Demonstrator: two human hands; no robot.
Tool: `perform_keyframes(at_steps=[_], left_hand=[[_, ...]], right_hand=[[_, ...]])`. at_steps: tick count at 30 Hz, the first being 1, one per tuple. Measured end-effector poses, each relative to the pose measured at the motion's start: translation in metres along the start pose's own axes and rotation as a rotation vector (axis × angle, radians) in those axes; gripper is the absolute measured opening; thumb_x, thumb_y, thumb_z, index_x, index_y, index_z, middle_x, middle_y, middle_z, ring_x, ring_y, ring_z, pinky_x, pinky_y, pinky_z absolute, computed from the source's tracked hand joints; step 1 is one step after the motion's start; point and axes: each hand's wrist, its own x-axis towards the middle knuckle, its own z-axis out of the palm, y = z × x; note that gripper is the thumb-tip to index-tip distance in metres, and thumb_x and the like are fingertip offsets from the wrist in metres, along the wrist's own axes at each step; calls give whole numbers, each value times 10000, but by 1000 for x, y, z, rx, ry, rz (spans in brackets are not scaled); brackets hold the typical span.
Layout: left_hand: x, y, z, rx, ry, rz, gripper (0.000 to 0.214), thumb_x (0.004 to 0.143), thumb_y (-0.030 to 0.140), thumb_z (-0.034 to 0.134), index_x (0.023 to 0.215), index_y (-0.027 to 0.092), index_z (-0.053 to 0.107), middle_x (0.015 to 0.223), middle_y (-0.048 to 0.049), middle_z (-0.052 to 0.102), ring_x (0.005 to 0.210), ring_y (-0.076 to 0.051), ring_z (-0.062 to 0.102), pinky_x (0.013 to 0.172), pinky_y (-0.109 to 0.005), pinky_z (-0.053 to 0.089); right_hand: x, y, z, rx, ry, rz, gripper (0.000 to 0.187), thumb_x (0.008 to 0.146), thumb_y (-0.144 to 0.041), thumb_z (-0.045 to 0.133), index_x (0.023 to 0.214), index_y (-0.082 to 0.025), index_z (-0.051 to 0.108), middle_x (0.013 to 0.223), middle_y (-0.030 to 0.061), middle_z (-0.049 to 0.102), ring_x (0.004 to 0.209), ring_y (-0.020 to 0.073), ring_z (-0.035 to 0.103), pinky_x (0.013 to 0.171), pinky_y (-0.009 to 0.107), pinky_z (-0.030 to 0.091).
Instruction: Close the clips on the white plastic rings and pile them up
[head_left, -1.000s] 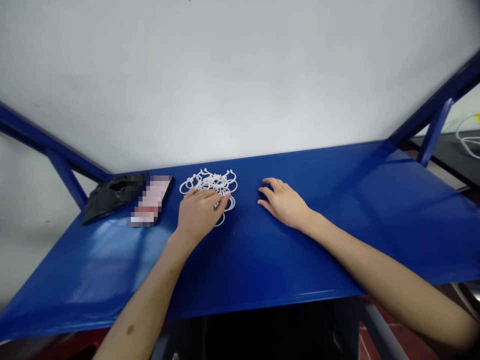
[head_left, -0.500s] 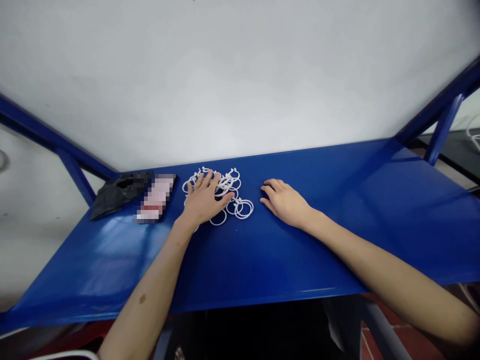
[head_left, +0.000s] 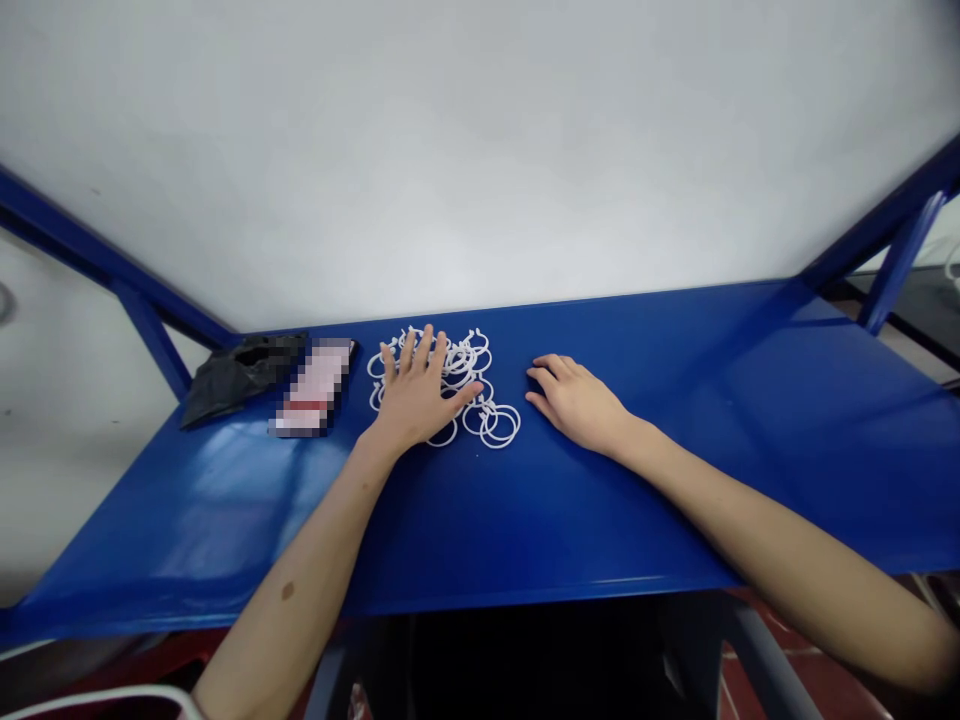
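Your left hand (head_left: pixel 416 398) splays over the white rings (head_left: pixel 462 367); your right hand (head_left: pixel 583 402), loosely spread, rests right of them. Press lightly to avoid snags.

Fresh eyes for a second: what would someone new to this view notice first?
Probably the pile of white rings, bright against the blue table, with the left grip spread over part of it. The right grip sits apart, to the pile's right. Toward the table's left end lie a black bag and, beside it, a phone-like slab, its face pixelated.
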Motion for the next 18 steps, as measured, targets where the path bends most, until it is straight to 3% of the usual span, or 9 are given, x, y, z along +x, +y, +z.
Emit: perform_keyframes(at_steps=[8, 12, 18], left_hand=[[-9, 16, -13, 20, -146, 128, 868, 863, 760, 479, 1569, 312, 248, 1666, -69, 232, 1550, -363, 86, 1235, -629, -11], [-10, 13, -16, 42, -152, 126, 721, 948, 598, 454, 1570, 289, 259, 1650, -66, 280, 1549, -348, 112, 1235, -631, 10], [-9, 8, -22, 52, -166, 120, 667, 931, 357, 476, 1564, 236, 304, 1647, -71, 281, 1534, -324, 202, 1247, -612, 100]], right_hand=[[1, -1, -2, 1, -12, -10, 346, 1018, -298, 477, 1247, -80, 617, 1307, 203, 586, 1190, 333, 575, 972, 493, 525], [0, 1, -1, -5, -9, -19, 347, 1021, -303, 470, 1245, -83, 617, 1306, 204, 586, 1179, 332, 578, 957, 494, 531], [0, 1, 1, -6, -9, -12, 343, 1016, -307, 479, 1244, -93, 619, 1309, 193, 585, 1195, 333, 570, 968, 483, 528]])
